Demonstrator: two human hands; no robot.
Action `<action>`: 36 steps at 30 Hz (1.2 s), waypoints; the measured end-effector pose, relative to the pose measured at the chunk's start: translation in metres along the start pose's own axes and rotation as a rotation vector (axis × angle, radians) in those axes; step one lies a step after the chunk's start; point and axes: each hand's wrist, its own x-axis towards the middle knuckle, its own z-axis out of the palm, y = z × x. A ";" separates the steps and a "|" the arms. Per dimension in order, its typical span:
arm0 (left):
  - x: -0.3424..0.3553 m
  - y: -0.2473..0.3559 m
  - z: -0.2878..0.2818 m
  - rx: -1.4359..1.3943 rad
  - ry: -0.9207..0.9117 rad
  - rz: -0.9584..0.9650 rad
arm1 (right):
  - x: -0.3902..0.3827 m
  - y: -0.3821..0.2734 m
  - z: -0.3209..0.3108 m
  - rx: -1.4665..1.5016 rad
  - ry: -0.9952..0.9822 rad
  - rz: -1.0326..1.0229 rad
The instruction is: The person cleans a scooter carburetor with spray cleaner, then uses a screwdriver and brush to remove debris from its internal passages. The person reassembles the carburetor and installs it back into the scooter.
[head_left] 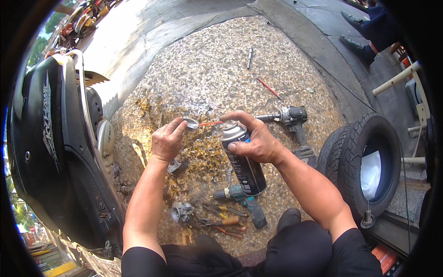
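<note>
Note the fingers of the left hand (167, 140), pinched on the near edge of a small grey metal cup (191, 123), raised above the pebbled floor (207, 60). Treat the cup as light and stiff, judging by its thin shell; expect slipperiness when wet. Take hold by the outer edge, leaving the hollow clear. Avoid hard squeezing.

Note the fingers of the right hand (258, 143), wrapped around the upper part of a dark spray can (248, 173), index finger on top at the nozzle, thumb across the shoulder. Regard the can as rigid, smooth and probably moderate in weight; support by the cylindrical body. Treat the red straw (210, 123) as thin and easily bent; do not grip there. Find its tip at the cup, contact impossible to confirm.

Farther out, locate a carburettor-like part (182, 213), pliers (221, 223), a green drill (252, 205), an impact wrench (294, 120) and black tyres (354, 157).
</note>
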 end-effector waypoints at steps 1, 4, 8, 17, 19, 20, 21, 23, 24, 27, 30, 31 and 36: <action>0.000 0.000 0.001 -0.008 0.006 0.005 | 0.000 0.001 -0.001 0.004 -0.007 0.018; 0.000 0.002 0.003 -0.014 -0.010 -0.006 | 0.000 0.001 -0.003 -0.028 -0.016 0.040; -0.001 0.009 0.006 -0.080 -0.060 -0.141 | -0.009 -0.006 -0.003 -0.076 -0.052 0.092; 0.016 0.037 0.025 -0.489 -0.288 -0.766 | -0.041 -0.012 -0.002 -0.338 -0.028 -0.130; 0.020 0.041 0.029 -0.523 -0.283 -0.817 | -0.052 -0.018 -0.009 -0.373 0.026 -0.161; 0.023 0.042 0.032 -0.593 -0.310 -0.886 | -0.057 -0.021 -0.013 -0.356 0.052 -0.140; 0.024 0.044 0.035 -0.658 -0.336 -0.960 | -0.062 -0.024 -0.015 -0.313 0.075 -0.126; 0.027 0.051 0.041 -0.705 -0.370 -1.014 | -0.070 -0.026 -0.020 -0.449 0.051 -0.190; 0.028 0.053 0.043 -0.741 -0.367 -1.022 | -0.074 -0.027 -0.023 -0.458 0.043 -0.182; 0.032 0.060 0.047 -0.694 -0.407 -0.992 | -0.093 -0.025 -0.032 -0.529 0.176 -0.203; 0.031 0.064 0.046 -0.653 -0.434 -0.943 | -0.129 -0.016 -0.042 -0.660 0.407 -0.326; 0.029 0.064 0.046 -0.642 -0.459 -0.953 | -0.142 -0.010 -0.046 -0.772 0.399 -0.361; 0.001 0.068 0.050 -0.670 -0.618 -1.034 | -0.223 0.027 -0.046 -0.982 0.295 -0.082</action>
